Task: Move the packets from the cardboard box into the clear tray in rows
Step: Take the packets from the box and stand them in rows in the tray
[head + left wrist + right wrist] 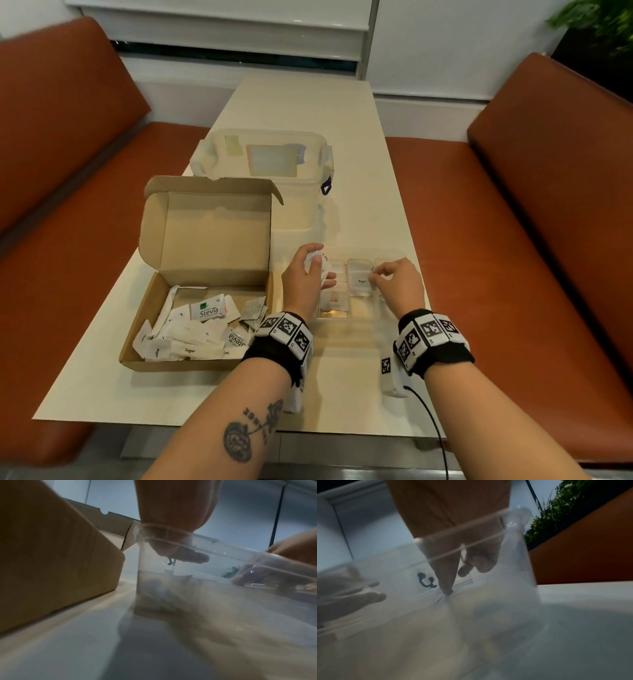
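White packets (191, 329) are lying heaped in the open cardboard box (205, 240) near the tabletop's left edge, some reading "Stevia" and "Sugar". Just right, the clear tray (356, 310) is holding flat packets, one reading "Pepper" (362, 281). The left hand (303, 274) is gripping a bunch of packets above it; the right hand (397, 281) is pinching one inside. Only the right wrist view is showing fingertips (447, 591) touching the tray floor.

Box (191, 322) lies just left of tray (356, 317), narrow gap between. Raised box lid (209, 233) walls off far side of box; top open, packets (191, 329) loose inside. Tub (263, 171) stands behind lid and tray, blocks far reach. Both hands crowd tray: left hand (305, 277) over left part, right hand (397, 281) over right part. Bare table (342, 387) in front of tray and right of it; far table end open.
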{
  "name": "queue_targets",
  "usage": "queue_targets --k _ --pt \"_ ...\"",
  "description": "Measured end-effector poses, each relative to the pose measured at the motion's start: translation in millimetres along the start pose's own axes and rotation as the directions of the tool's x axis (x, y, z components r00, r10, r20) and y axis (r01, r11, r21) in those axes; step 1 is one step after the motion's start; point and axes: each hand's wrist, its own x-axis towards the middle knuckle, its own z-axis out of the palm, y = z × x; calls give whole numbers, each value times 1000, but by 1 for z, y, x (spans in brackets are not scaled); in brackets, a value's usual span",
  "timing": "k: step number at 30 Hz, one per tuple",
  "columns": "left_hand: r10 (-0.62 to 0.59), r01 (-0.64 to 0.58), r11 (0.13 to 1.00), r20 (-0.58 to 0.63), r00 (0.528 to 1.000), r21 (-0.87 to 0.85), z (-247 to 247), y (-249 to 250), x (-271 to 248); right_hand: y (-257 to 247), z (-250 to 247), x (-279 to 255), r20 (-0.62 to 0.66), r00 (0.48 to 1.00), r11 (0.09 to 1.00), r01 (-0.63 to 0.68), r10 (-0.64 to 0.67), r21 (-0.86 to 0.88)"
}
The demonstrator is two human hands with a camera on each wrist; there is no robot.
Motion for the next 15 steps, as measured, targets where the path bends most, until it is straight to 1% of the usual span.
queue_targets --k 2,6,12,15 --pt "-3 3 1000 -5 1000 11 0 -1 0 0 4 0 34 999 997 1 1 -80" --pt "-2 2 999 -7 1000 33 0 -2 1 -2 8 -1 52 999 988 10 -2 -155" --pt "6 -6 999 -14 1000 32 0 -4 1 -7 6 -4 103 992 968 92 -70 -234" --pt "8 -7 999 -20 1000 40 0 -4 2 -8 7 -7 115 983 945 173 -147 -278"
